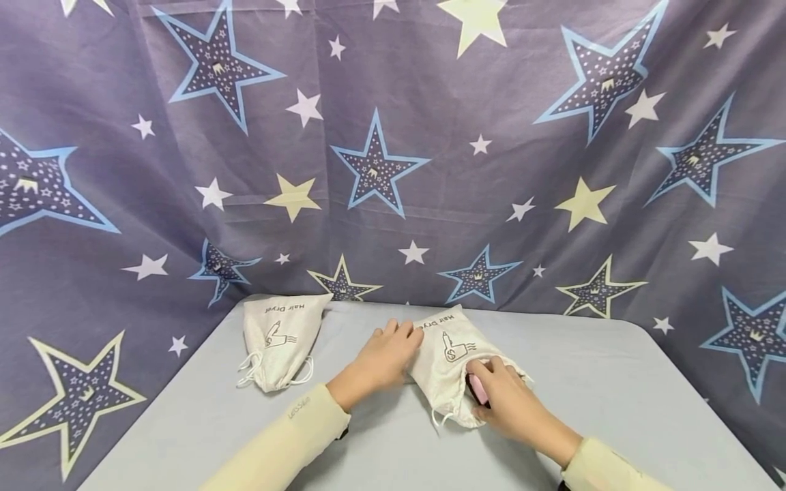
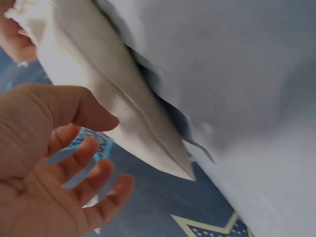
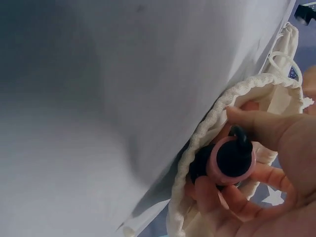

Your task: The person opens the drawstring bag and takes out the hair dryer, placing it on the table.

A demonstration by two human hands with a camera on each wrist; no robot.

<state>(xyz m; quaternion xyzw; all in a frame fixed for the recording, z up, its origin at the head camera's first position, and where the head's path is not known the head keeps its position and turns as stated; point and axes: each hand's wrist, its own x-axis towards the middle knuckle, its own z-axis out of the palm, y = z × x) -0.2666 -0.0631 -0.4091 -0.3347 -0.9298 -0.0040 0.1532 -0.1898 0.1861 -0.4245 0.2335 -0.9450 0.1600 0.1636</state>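
Note:
A cream drawstring bag [image 1: 439, 372] printed "Hair Dryer" lies on the right half of the table, its mouth open toward me. My right hand [image 1: 512, 402] reaches into that mouth, fingers curled round a pink-and-black hair dryer [image 1: 477, 389]. In the right wrist view the dryer's round black end with a pink ring [image 3: 231, 160] shows between thumb and fingers; the rest is hidden in the bag. At the bag's left side is my left hand [image 1: 387, 354]. Its fingers are loosely bent and hold nothing, and the thumb [image 2: 94, 111] overlaps the cloth in the left wrist view.
A second cream bag [image 1: 284, 344] with the same print lies at the table's back left, white drawstrings [image 1: 248, 368] loose beside it. Behind the grey table [image 1: 589, 382] hangs a purple curtain [image 1: 417, 232] with stars.

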